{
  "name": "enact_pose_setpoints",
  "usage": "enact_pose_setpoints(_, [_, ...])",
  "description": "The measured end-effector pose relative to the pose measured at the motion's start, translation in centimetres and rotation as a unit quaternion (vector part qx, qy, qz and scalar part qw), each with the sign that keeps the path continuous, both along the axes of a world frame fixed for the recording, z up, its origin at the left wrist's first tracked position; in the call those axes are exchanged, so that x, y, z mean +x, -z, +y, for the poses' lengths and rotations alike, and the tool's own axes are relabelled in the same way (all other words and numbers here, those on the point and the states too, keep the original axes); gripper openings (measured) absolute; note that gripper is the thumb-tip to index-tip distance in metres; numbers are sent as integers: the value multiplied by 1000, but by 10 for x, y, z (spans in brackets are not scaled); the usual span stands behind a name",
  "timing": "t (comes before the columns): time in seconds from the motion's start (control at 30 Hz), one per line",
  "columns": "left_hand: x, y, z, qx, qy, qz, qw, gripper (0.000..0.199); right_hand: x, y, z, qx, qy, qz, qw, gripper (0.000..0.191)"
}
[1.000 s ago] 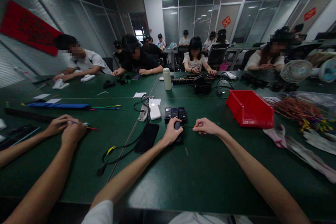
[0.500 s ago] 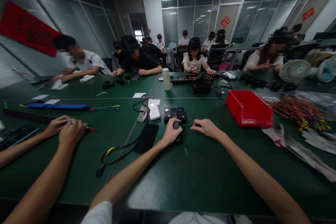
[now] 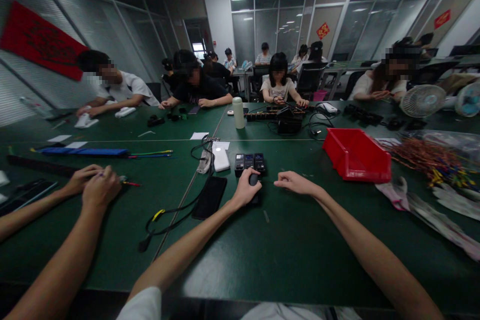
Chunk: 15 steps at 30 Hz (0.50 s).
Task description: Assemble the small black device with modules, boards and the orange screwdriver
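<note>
Around a small dark block point(image 3: 253, 178) my left hand point(image 3: 247, 189) is closed, with the thumb and fingers on its sides. Part of a black body point(image 3: 255, 199) shows just below that palm. Three black box-shaped devices point(image 3: 249, 162) stand in a row directly beyond the hand; their exact kind is too small to tell. To the right, apart from them, my right hand point(image 3: 295, 182) hovers low over the table with its fingertips pinched together. Whatever is between those fingertips, if anything, is hidden.
A red bin point(image 3: 356, 157) stands on the right, near gloves point(image 3: 431, 215) and copper wires point(image 3: 427, 155). Left of my hands lie a black phone point(image 3: 210, 197), a cable point(image 3: 180, 210) and a white device point(image 3: 220, 157). A co-worker's hands point(image 3: 99, 185) work at far left.
A small orange bit at my right fingertips half a second ago is out of sight now. My left hand has stayed on the dark block almost unmoved.
</note>
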<state>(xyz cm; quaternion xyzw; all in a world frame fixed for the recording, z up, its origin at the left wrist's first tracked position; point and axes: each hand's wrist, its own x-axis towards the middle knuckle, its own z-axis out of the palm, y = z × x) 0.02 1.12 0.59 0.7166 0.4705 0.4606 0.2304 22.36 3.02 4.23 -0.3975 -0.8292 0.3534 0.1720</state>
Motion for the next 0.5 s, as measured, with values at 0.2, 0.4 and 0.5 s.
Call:
enact_pose_setpoints(0.2, [-1, 0, 1, -9, 6, -2, 1000, 25, 1, -2, -1, 83, 35, -40, 995, 35])
enact_pose_setpoints(0.4, [-1, -1, 0, -13, -7, -5, 1000, 25, 2, -4, -3, 174, 49, -67, 981, 26])
enact_pose_setpoints(0.5, [-1, -1, 0, -12, -2, -5, 1000, 25, 2, -4, -5, 243, 59, -90, 964, 27])
